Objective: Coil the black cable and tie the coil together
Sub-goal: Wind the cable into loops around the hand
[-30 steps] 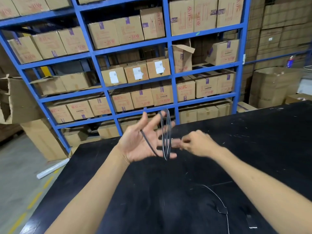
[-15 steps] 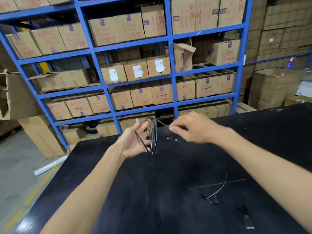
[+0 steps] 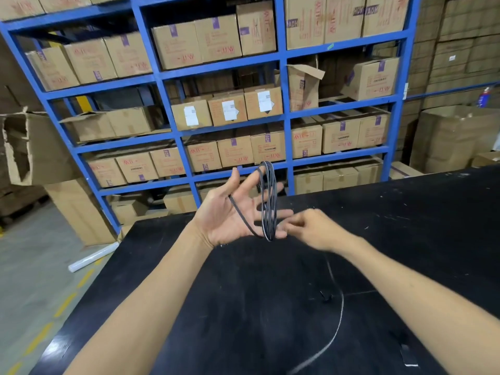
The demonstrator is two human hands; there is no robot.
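Observation:
The black cable (image 3: 269, 201) is wound in several loops around the spread fingers of my left hand (image 3: 230, 215), palm up above the far edge of the black table (image 3: 189, 307). One strand crosses the palm diagonally. My right hand (image 3: 313, 228) is just right of the loops, its fingers pinched on the cable where it leaves the coil. The loose tail (image 3: 336, 328) runs down from that hand and curves over the table toward me. A small black piece (image 3: 326, 296) lies on the table beside the tail.
Blue steel shelving (image 3: 284, 104) stacked with cardboard boxes stands behind the table. More cartons (image 3: 454, 136) are piled at the right. A white roll (image 3: 92, 257) lies on the grey floor at the left, by a torn box (image 3: 29, 147). A small dark strip (image 3: 408, 357) rests near the table's front right.
My right hand swung up over the coil, then came back down to its lower right, laying another turn. The left fingers spread wider. The tail on the table shifted.

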